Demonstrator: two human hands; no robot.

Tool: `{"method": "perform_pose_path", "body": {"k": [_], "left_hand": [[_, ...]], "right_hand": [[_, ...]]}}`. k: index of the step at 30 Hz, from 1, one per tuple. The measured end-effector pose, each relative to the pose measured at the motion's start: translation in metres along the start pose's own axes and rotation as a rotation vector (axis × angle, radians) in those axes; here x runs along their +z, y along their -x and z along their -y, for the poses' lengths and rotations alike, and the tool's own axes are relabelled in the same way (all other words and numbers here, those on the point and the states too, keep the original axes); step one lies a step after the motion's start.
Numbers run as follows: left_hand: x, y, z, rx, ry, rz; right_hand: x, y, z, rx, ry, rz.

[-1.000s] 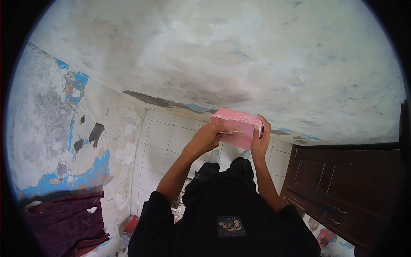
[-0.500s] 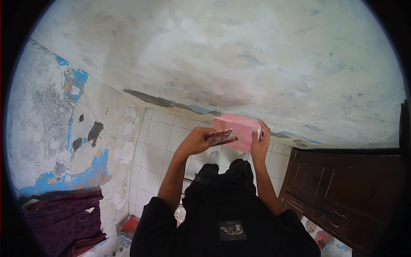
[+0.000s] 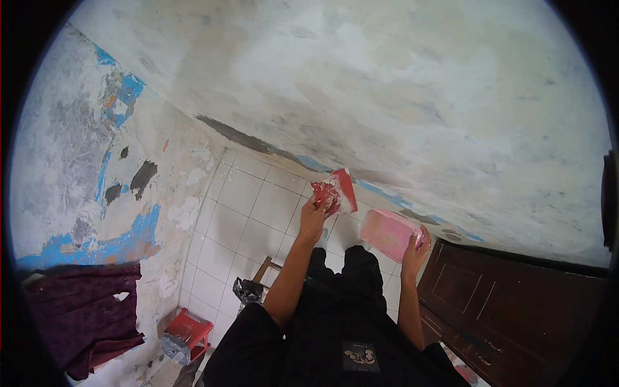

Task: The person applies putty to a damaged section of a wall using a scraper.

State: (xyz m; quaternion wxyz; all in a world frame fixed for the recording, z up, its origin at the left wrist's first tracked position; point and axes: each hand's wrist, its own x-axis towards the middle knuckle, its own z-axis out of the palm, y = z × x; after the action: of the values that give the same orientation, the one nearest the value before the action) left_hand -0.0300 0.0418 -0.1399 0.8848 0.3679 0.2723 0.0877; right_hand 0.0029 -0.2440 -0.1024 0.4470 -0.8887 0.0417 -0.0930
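Pinching a red spreader [image 3: 343,187] in the left hand [image 3: 314,218], carrying it just beyond the fingertips, tilted and smeared with white paste [image 3: 345,204]. Holding it near the wall [image 3: 387,97], not showing clearly whether touching or apart. Grasping a pink tub [image 3: 387,233] by its right end in the right hand [image 3: 414,251], just right of the spreader and apart from it.

Holding the spreader clear of the tub now, after overlapping it in view half a second ago; showing more of its broad face instead of a narrow edge. Carrying the tub farther right in view than before.

Reaching forward with the left arm [image 3: 291,277], curling the fingers around the spreader's near side. Extending the right arm [image 3: 409,306], laying the thumb over the tub's rim. Standing on white tiles [image 3: 271,206], beside a dark wooden cabinet [image 3: 516,309] on the right.
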Motion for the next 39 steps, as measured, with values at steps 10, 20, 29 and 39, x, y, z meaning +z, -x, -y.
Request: {"method": "perform_pose_path", "body": {"k": [10,20,29,39], "left_hand": [[0.053,-0.036,0.067,0.362,-0.009,-0.361],[0.150,-0.071,0.069,0.539,-0.347,-0.687],[0.213,-0.041,0.073,0.390,-0.282,-0.547],[0.103,-0.068,0.082,0.424,-0.125,-0.695]], "right_hand": [[0.000,0.008,-0.022,0.013,0.032,-0.007],[-0.008,0.010,-0.039,0.088,0.093,-0.006],[-0.017,0.006,-0.047,0.123,0.151,0.002],[0.005,0.009,-0.063,0.051,0.128,0.033]]}}
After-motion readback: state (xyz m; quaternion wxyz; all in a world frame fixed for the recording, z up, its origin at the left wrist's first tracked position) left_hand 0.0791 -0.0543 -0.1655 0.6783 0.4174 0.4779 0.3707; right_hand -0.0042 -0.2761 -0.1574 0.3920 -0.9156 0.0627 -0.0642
